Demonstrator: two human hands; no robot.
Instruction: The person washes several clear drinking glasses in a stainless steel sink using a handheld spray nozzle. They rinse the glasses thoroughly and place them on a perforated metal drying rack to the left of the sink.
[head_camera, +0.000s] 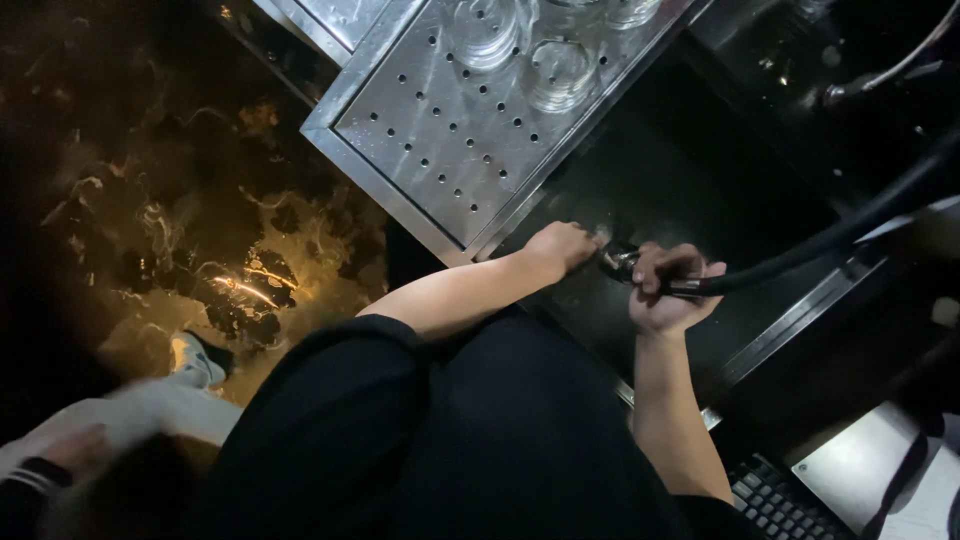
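Black fills most of the view: a dark counter (690, 190) runs from the middle to the far right, and the person's black clothing covers the near centre. Left of it lies a dark marbled floor (150, 220) with golden veins and a bright glint. At the far centre sits a perforated steel tray (440, 150), tilted across the frame, with clear upturned glasses (520, 45) on its far part. A thick black hose (830, 235) sweeps in from the far right down to the middle of the counter, ending in a metal nozzle (618, 262).

At the near right corner a dark keyboard (785, 500) shows beside a pale panel. At the near left another person's white shoe (195, 360) stands on the floor, and a blurred hand with a striped cuff shows in the corner.

The right hand (668, 290) is closed around the hose just behind the nozzle. The left hand (562, 248) is curled in a loose fist just beside the nozzle's tip, near the tray's near corner; whether it grips the nozzle I cannot tell.
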